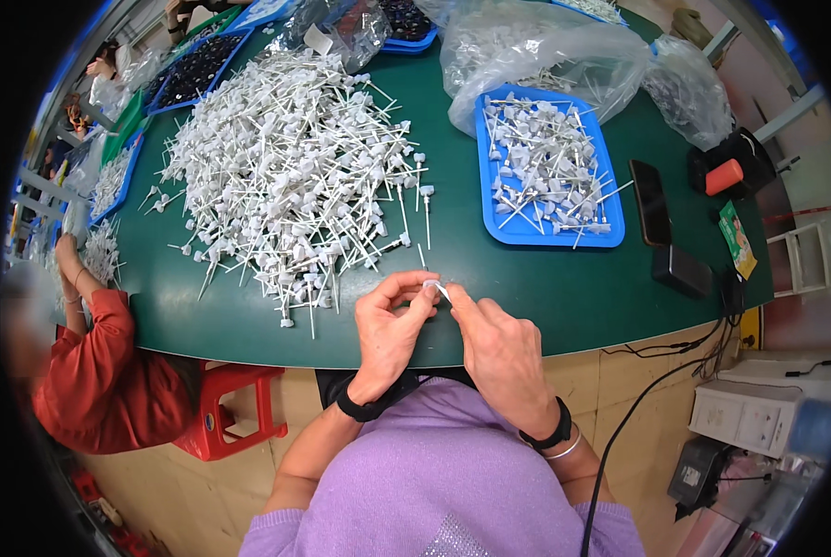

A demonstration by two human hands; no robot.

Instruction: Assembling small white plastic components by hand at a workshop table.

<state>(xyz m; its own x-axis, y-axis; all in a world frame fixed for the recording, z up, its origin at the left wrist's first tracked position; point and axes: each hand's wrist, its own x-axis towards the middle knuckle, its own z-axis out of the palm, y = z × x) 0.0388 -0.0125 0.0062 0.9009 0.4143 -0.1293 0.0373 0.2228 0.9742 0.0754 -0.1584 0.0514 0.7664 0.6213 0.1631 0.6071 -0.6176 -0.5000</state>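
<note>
Near the table's front edge, my left hand [389,325] and my right hand [506,351] meet with closed fingers. Between their fingertips is a small white part with a thin tube [441,291], mostly covered by the fingers. It looks like the pieces in the large pile [285,167] just beyond my left hand, which have white, nozzle-like heads on thin straight tubes. Farther off to the right, a blue tray [550,238] holds more such pieces. A few loose ones [426,202] lie between pile and tray.
Clear plastic bags [583,56] slump behind the tray. At the right lie a phone [650,202], a dark box [682,271] and a green-yellow packet [737,239]; a black cable [634,408] hangs down. On the left, a person in a red sleeve [109,371] works beside a red stool [225,408].
</note>
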